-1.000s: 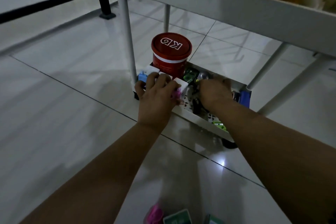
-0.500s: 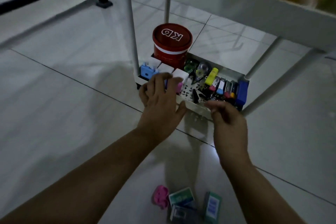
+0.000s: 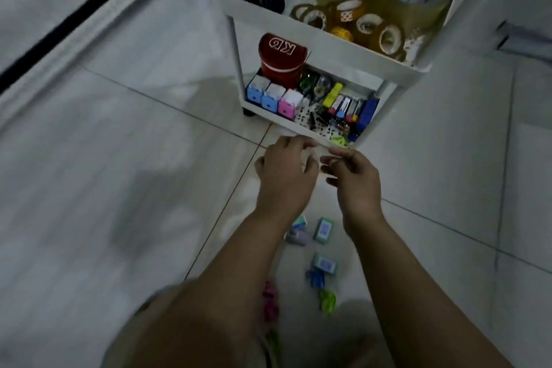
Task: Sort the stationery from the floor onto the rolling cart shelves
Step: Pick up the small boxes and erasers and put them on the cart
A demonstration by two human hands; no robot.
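Currently both hands hang in the air between the floor items and the cart, and neither holds anything that can be made out. The left hand [image 3: 285, 172] has its fingers loosely curled; the right hand [image 3: 352, 178] is just beside it, fingers also relaxed and bent, thumb and forefinger close together with nothing visible between them.

Nearer than the hands, the remaining stationery lies on the floor [image 3: 104, 218]: small green boxes [image 3: 323, 230], a blue clip [image 3: 315, 277], a green clip [image 3: 327, 302] and a pink item [image 3: 270, 302], blurred.

Just beyond the fingertips stands the rolling cart [image 3: 328, 45]. Its bottom shelf [image 3: 294, 127] holds a red tub [image 3: 280, 60], three small boxes [image 3: 273, 97] and mixed markers. The shelf above carries tape rolls [image 3: 373, 9].

Judged step: between placements, with a pick to follow. The next move calls for lowering one hand toward the body to a floor item, most likely a green box, and pinching it by its sides.
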